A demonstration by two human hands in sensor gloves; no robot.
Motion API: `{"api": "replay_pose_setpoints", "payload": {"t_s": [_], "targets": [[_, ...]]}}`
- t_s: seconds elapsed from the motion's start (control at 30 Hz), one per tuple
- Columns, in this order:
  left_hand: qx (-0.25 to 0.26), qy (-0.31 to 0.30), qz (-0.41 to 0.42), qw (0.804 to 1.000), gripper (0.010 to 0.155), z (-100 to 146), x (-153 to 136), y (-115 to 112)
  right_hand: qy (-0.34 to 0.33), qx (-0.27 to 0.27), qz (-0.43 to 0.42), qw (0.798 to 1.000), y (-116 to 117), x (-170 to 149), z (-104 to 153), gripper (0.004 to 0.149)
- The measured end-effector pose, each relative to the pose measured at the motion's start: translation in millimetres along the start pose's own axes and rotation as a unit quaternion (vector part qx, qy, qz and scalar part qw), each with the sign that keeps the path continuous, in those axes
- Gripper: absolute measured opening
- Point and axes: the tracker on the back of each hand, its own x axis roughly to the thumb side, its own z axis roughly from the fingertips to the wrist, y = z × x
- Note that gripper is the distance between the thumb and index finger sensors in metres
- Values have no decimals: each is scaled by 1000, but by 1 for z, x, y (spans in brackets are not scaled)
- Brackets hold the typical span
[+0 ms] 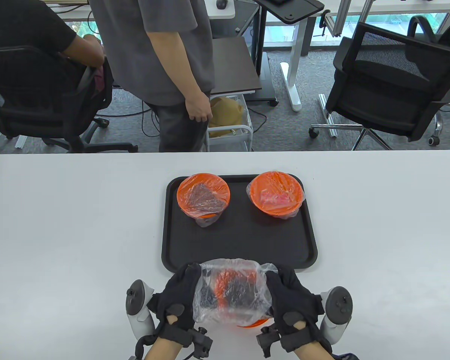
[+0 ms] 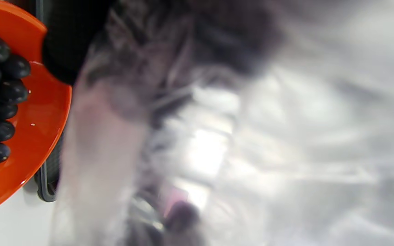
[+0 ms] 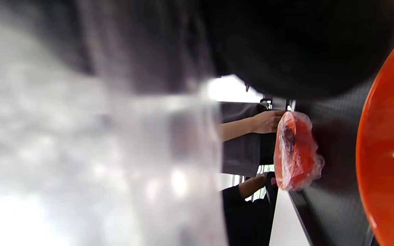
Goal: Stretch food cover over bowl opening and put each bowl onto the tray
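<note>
The table view looks down from above the person's place, over the white table (image 1: 60, 225) toward the room behind, and takes in both hands and the whole black tray (image 1: 240, 240). The left wrist view is very near, turned on its side; blurred clear film (image 2: 238, 143) fills most of it, with the orange bowl (image 2: 43, 136) at its left edge. The right wrist view is also near and on its side, looking across the tray (image 3: 333, 212). Both wrist views share this bowl (image 3: 385, 164) with the table view.
</note>
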Motion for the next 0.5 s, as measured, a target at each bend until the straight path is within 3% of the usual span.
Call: {"api": "replay_pose_setpoints", "payload": {"t_s": [0.3, 0.37, 0.5], "targets": [[49, -32, 69, 996, 46, 4, 2, 12, 17, -31, 93, 995, -7, 3, 8, 42], [73, -20, 53, 996, 46, 6, 2, 15, 25, -33, 109, 993, -10, 3, 9, 42], [100, 28, -63, 993, 47, 11, -1, 12, 37, -39, 146, 988, -16, 2, 12, 42]]}}
